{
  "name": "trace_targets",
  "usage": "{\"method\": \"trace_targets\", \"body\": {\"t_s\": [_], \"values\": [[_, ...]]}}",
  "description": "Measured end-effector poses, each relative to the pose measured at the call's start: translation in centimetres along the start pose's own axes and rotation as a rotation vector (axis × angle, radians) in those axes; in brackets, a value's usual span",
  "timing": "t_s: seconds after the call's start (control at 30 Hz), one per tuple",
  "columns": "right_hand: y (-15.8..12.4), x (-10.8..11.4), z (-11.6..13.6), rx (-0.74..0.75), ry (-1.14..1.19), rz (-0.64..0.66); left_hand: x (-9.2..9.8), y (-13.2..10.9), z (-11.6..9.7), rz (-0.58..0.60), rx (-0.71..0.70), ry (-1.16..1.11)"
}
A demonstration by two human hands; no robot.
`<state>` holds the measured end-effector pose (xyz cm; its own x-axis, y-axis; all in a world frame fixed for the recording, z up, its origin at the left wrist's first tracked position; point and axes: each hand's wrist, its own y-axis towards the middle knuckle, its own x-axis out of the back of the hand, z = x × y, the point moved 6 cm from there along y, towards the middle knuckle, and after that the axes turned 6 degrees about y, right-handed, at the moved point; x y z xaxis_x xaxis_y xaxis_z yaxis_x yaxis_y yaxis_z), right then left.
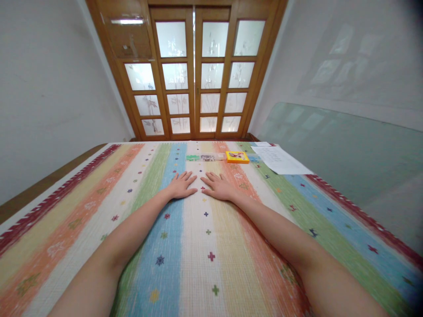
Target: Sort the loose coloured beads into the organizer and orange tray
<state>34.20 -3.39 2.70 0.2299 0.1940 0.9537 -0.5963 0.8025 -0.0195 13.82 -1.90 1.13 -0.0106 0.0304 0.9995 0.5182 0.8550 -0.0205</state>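
My left hand (180, 185) lies flat on the striped tablecloth (198, 264), palm down with its fingers spread. Beside it, a small gap away, my right hand (217, 186) rests palm down in the same manner, fingers apart. Neither hand holds anything. Just beyond the right hand sits a flat yellow-orange box (237, 157) with a printed picture. Left of the box are small clear packets, one with green pieces (193, 157) and one with dark pieces (207, 158). A packet with blue pieces (254, 159) lies to its right; the pieces' kind is too small to tell.
White printed sheets of paper (280, 159) lie at the table's far right. Behind the table stand wooden doors (194, 75) with frosted panes. A greenish glass panel (343, 149) leans along the right wall, and a plain wall (49, 79) rises on the left.
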Motion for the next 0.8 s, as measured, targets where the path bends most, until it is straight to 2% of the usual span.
{"method": "trace_targets", "body": {"t_s": [0.53, 0.7, 0.8], "values": [[0.12, -0.14, -0.27, -0.002, 0.001, -0.007, 0.02, -0.12, 0.04, -0.021, 0.003, -0.016], [0.15, -0.11, -0.22, 0.000, 0.001, -0.006, -0.62, -0.03, -0.33, 0.036, 0.069, -0.013], [0.13, -0.09, -0.21, 0.001, -0.002, -0.011, -0.74, -0.22, -0.62, 0.024, 0.096, -0.014]]}}
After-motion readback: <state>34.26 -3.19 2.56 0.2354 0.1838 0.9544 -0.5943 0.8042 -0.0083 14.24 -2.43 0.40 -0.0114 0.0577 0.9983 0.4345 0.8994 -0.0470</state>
